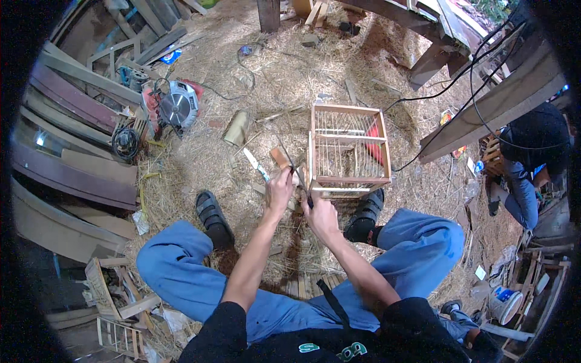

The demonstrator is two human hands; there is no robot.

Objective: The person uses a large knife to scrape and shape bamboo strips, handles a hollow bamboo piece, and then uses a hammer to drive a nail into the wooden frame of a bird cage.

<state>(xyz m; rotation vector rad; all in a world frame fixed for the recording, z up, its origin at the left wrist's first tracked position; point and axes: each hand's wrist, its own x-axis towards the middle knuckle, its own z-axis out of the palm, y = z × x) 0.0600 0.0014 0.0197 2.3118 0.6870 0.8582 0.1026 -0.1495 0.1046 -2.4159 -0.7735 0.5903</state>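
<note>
Old boards: dark red and grey wood (75, 160), lying along the far left side.
Circular saw: red saw with a round silver blade (178, 107), on the straw-covered ground (175, 175) beside these boards.
Bamboo piece: short pale tube (237, 127), lying tilted on the straw.
White-ended strip: narrow piece (254, 162), just left of the brown block.
Left hand: hand (279, 192) with fingers bent narrow near the tool; I cannot tell what they pinch.
Brown block: small piece (279, 158), just above the left hand.
Slim tool: thin dark tool (293, 167), between the hands, slanting up to the left.
Right hand: hand (322, 218) closed around this tool's dark handle.
Cage: wooden frame with thin bars (350, 138), upright just beyond the right hand, a red thing (374, 145) inside.
Co-worker: person in black top (535, 134), low at the far right.
</note>
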